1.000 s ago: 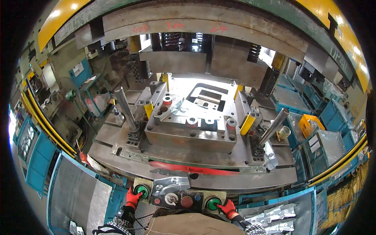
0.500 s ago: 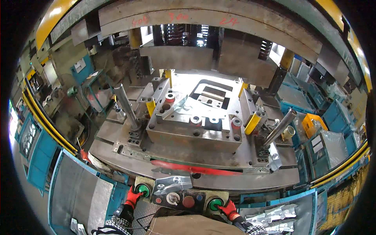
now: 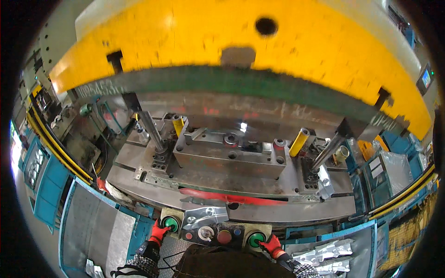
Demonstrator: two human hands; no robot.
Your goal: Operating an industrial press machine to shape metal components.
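At the press's control panel, my left hand (image 3: pixel 158 233) in a red glove has its fingers apart, their tips on the left green push button (image 3: pixel 171 224). My right hand (image 3: pixel 272 245), also gloved in red, reaches the right green push button (image 3: pixel 256 239) with its fingertips; its fingers are stretched and hold nothing. A bent silver sheet-metal part (image 3: pixel 205 217) lies across the top of the panel, between the buttons. Beyond it stands the lower die (image 3: pixel 227 162), with the yellow press ram (image 3: pixel 185 37) and upper die low over it, hiding most of its top.
Steel guide posts (image 3: pixel 151 132) rise at both sides of the die. A red strip (image 3: pixel 232 198) runs along the bed's front. Another silver part (image 3: pixel 325 183) leans at the bed's right. Stamped parts (image 3: pixel 331 251) lie in the right-hand blue-framed bin; a blue-framed table (image 3: pixel 69 217) stands left.
The ram and upper die have come down over the lower die, covering the bright sheet on it. Both my hands have stayed at the green buttons.
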